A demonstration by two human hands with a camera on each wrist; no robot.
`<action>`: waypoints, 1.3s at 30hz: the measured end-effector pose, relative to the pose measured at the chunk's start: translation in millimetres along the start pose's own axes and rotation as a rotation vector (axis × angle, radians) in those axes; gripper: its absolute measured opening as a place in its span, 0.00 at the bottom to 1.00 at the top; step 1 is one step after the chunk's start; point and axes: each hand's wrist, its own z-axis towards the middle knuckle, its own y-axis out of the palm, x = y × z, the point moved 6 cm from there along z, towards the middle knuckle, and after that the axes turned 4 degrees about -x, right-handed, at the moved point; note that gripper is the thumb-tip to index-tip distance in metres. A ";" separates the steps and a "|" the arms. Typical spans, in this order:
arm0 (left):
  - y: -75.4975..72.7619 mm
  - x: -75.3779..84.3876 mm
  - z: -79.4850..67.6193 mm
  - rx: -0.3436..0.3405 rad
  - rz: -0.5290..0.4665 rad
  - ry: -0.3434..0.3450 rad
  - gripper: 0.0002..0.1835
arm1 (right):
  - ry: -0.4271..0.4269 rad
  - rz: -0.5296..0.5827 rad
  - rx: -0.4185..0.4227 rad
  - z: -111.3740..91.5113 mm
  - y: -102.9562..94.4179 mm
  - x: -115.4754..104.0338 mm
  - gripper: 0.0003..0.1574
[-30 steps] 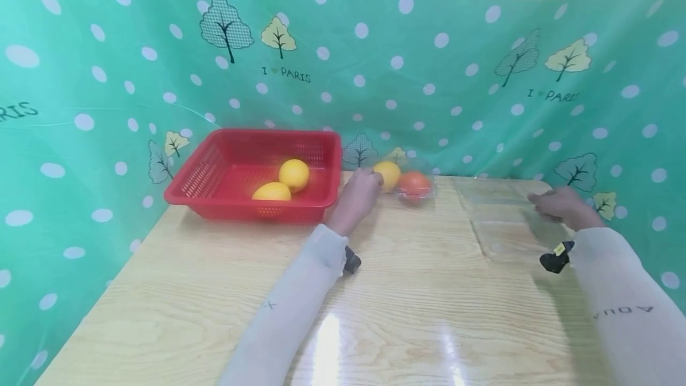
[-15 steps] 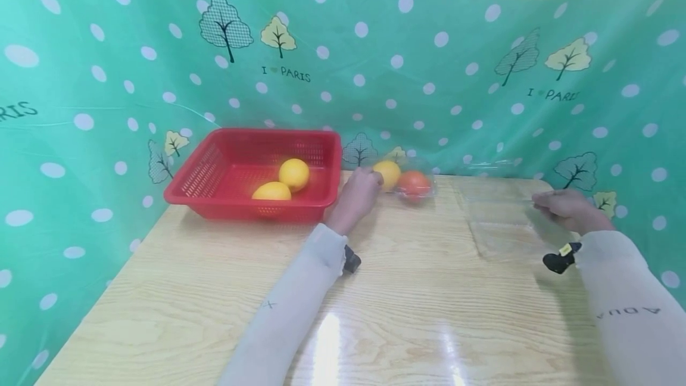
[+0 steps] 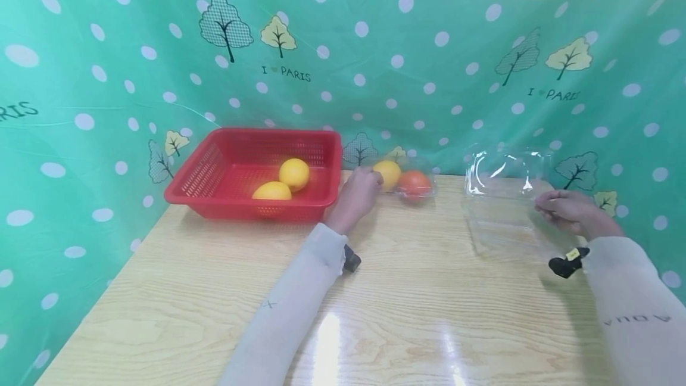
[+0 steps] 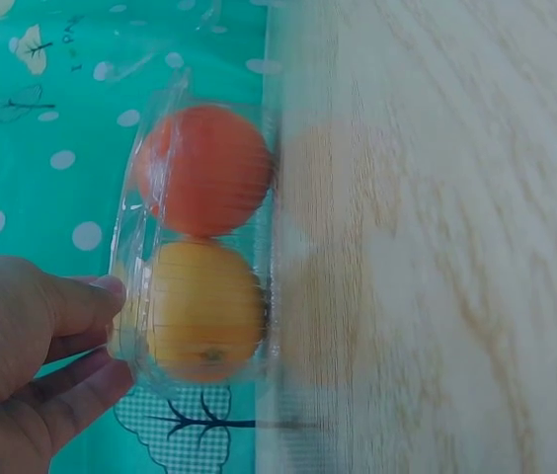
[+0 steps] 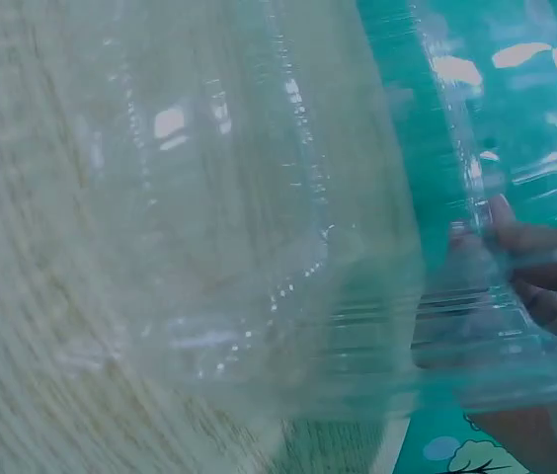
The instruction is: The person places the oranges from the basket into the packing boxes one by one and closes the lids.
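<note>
My left hand pinches the near-side edge of a small clear plastic clamshell box between thumb and fingers. Inside that box sit a round orange-red fruit and a yellow fruit with a stem dimple. At the right of the table, my right hand grips the side of a second clear plastic clamshell container. Its lid stands raised at the back, catching bright reflections. In the right wrist view, the fingertips show at the clear rim, partly behind the plastic.
A red plastic basket stands at the back left, with a round yellow fruit and a longer yellow fruit in it. Behind the wooden table hangs a green dotted curtain.
The right hand has shifted slightly right, and the container's lid has swung up from the table to stand at the back. The left hand, its box and the basket have stayed put.
</note>
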 end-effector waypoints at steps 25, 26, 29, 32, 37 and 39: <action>1.6 0.7 0.7 -0.044 0.105 -0.034 0.08 | -0.157 0.234 -0.090 -8.7 59.2 -65.4 0.09; 1.7 0.9 0.4 -0.044 0.107 -0.034 0.08 | -0.161 0.219 -0.084 -9.3 62.9 -68.8 0.08; 1.3 2.4 -0.4 -0.044 0.121 -0.032 0.09 | -0.173 0.181 -0.079 -11.4 74.2 -77.1 0.08; 0.2 4.6 -0.9 -0.041 0.138 -0.034 0.12 | -0.186 0.165 -0.086 -12.0 85.9 -82.9 0.12; -8.7 11.4 -0.7 -0.009 0.137 -0.036 0.17 | -0.190 0.142 -0.097 -10.7 104.3 -87.2 0.13; -16.3 15.1 -0.8 0.013 0.137 -0.033 0.17 | -0.190 0.139 -0.097 -9.5 111.2 -87.8 0.13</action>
